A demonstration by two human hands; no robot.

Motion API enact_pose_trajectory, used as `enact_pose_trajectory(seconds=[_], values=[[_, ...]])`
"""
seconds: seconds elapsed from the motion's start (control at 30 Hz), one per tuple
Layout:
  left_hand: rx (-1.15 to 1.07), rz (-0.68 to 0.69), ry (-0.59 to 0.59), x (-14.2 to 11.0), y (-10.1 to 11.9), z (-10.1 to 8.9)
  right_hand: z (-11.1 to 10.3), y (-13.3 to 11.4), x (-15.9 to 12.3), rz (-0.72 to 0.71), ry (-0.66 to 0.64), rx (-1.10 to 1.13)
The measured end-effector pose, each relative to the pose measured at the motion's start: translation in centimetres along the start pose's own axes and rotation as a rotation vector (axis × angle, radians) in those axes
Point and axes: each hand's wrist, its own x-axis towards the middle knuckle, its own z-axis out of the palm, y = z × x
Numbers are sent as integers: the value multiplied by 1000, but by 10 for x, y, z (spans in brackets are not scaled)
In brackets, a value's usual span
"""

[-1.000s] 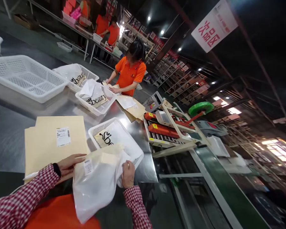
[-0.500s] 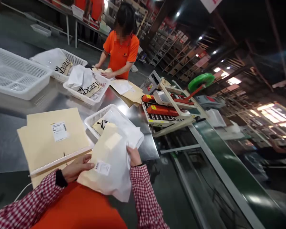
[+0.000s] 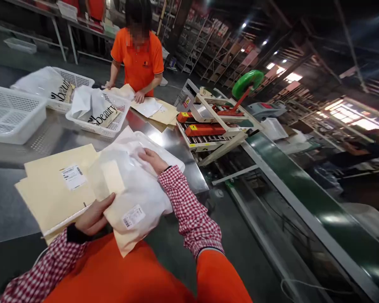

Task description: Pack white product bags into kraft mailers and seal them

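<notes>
A white translucent plastic bag [image 3: 135, 189] with a barcode sticker lies over a cream envelope at the near edge of the steel table [image 3: 9, 210]. My left hand [image 3: 93, 216] grips the bag and envelope from the lower left, fingers curled round their edge. My right hand [image 3: 153, 160] lies on top of the bag's far end, fingers pressed down on the plastic. A stack of cream envelopes [image 3: 55, 185] with a white label sits just left of the bag.
White baskets [image 3: 96, 111] holding "beauty" bags and an empty basket [image 3: 9, 113] stand further back on the table. A person in an orange shirt [image 3: 137, 54] handles envelopes at the far end. A roller machine [image 3: 208, 126] and green conveyor belt [image 3: 303, 202] run to the right.
The bag has been turned and laid flatter over the envelope. My right hand moved from the bag's edge onto its top. The view has swung left and down.
</notes>
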Motion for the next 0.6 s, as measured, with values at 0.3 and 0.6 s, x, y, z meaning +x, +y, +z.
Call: enact_pose_trajectory(seconds=[0.3, 0.6], values=[[-328, 112, 239, -34, 21, -17, -16, 95, -95, 13, 137, -506], [-279, 235, 389, -32, 18, -10, 11, 156, -119, 97, 200, -1159]])
